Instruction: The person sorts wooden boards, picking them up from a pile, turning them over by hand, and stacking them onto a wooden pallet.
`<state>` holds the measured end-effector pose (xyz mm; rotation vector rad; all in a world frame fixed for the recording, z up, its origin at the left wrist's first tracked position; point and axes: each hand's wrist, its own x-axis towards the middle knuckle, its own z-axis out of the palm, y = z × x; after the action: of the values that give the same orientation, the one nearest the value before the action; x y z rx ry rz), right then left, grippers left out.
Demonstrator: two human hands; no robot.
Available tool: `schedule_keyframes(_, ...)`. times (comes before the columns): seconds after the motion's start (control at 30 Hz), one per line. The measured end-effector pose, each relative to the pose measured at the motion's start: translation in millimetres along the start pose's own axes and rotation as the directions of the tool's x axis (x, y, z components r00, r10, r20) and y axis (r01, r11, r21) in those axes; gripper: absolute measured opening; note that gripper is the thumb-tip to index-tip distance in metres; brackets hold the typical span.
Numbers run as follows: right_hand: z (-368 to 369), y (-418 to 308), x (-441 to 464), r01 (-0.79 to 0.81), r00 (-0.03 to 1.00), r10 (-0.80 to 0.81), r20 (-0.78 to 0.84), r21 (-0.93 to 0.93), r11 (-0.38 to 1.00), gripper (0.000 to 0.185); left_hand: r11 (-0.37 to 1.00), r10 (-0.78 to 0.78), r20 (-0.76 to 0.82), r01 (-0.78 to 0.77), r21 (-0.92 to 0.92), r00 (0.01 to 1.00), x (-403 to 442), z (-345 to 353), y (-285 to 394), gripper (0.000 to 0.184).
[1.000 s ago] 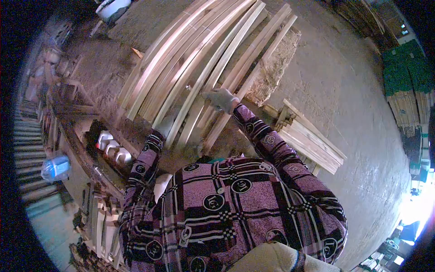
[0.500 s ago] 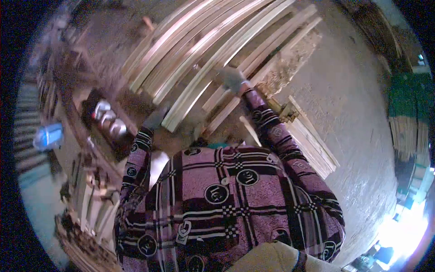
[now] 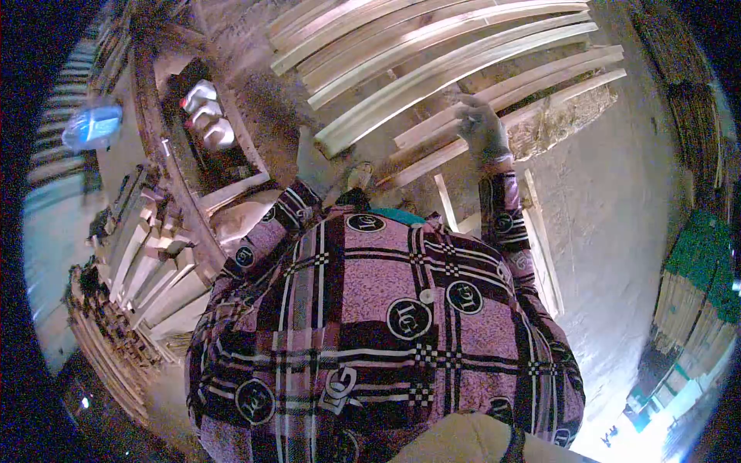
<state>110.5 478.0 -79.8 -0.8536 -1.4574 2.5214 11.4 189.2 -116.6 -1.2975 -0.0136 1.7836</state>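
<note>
My right hand, in a grey glove, reaches over the lower wooden strips on the floor. Its fingers are blurred, and I cannot tell whether they grip a strip. My left hand, gloved too, is beside the near end of a long pale wooden strip. Motion smears its fingers, so contact with the wood is unclear. Further off, several more long strips lie roughly side by side in rows.
At left stands a wooden-sided box with shiny white-and-red objects in it. Cut wood pieces are piled below it, near a blue bundle. Shavings lie right of the strips. Stacked boards under green cover stand far right.
The view has turned, so the strips appear shifted right. My right hand has moved from beside the long pale strip to the lower strips. My left hand stays near the strip's near end.
</note>
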Motion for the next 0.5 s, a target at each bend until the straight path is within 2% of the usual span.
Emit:
schedule_keyframes(0.03, -7, 1, 0, 0.000, 1.000, 0.000, -0.002, 0.001, 1.000, 0.025, 0.945, 0.226, 0.130, -0.249, 0.214, 0.966, 6, -7, -8, 0.063)
schedule_keyframes(0.07, -18, 6, 2, 0.281, 0.960, -0.257, 0.114, -0.368, 0.886, 0.023, 0.784, 0.400, 0.300, -0.493, 0.378, 0.866, 10, -14, -12, 0.060)
schedule_keyframes(0.1, -23, 10, 4, 0.524, 0.846, -0.432, 0.312, -0.633, 0.570, 0.022, 0.782, 0.400, 0.301, -0.494, 0.381, 0.866, 23, -34, 5, 0.060)
schedule_keyframes(0.13, -28, 17, 4, 0.527, 0.844, -0.439, 0.308, -0.632, 0.568, 0.022, 0.650, 0.308, 0.510, -0.569, 0.504, 0.804, 42, -64, 34, 0.058)
schedule_keyframes(0.17, -35, 21, 2, 0.422, 0.902, -0.347, 0.258, -0.700, 0.576, 0.022, 0.491, 0.152, 0.680, -0.652, 0.578, 0.718, 56, -74, 48, 0.056)
schedule_keyframes(0.2, -34, 14, -6, 0.311, 0.946, -0.261, 0.192, -0.762, 0.568, 0.023, 0.489, 0.124, 0.688, -0.647, 0.585, 0.715, 45, -56, 34, 0.056)
schedule_keyframes(0.23, -28, 19, -17, 0.461, 0.880, -0.430, 0.202, -0.584, 0.668, 0.024, 0.156, 0.427, 0.706, -0.815, 0.558, 0.565, 28, -41, 20, 0.049)
schedule_keyframes(0.27, -5, 11, -36, 0.275, 0.947, -0.318, -0.042, -0.407, 0.871, 0.023, -0.214, 0.631, 0.719, -0.825, 0.522, 0.292, 2, -24, -1, 0.045)
schedule_keyframes(0.3, 10, -1, -48, 0.107, 0.960, -0.141, -0.241, -0.147, 0.983, 0.022, -0.552, 0.694, 0.718, -0.678, 0.485, -0.052, -18, -11, -16, 0.043)
schedule_keyframes(0.33, -13, 13, -46, 0.275, 0.924, -0.361, -0.122, -0.443, 0.853, 0.021, -0.552, 0.673, 0.739, -0.693, 0.464, -0.040, -30, -2, -24, 0.043)
schedule_keyframes(0.37, -36, 28, -43, 0.412, 0.853, -0.519, 0.052, -0.678, 0.609, 0.020, -0.787, 0.406, 0.913, -0.526, 0.324, -0.044, -40, 5, -29, 0.044)
schedule_keyframes(0.4, -37, 29, -52, 0.371, 0.873, -0.486, -0.033, -0.603, 0.707, 0.019, -0.935, 0.105, 0.994, -0.340, 0.101, 0.008, -42, 13, -32, 0.046)
schedule_keyframes(0.43, -39, 27, -56, 0.386, 0.853, -0.521, 0.033, -0.713, 0.586, 0.019, -0.932, 0.080, 0.997, -0.355, 0.077, 0.006, -34, 23, -39, 0.046)
schedule_keyframes(0.47, -31, 25, -60, 0.262, 0.901, -0.382, -0.207, -0.441, 0.858, 0.020, -0.912, -0.109, 0.993, -0.401, -0.079, 0.052, -22, 36, -51, 0.050)
schedule_keyframes(0.5, -17, 21, -67, 0.143, 0.917, -0.160, -0.366, -0.074, 0.987, 0.020, -0.864, -0.295, 0.952, -0.450, -0.227, 0.086, -9, 49, -64, 0.053)
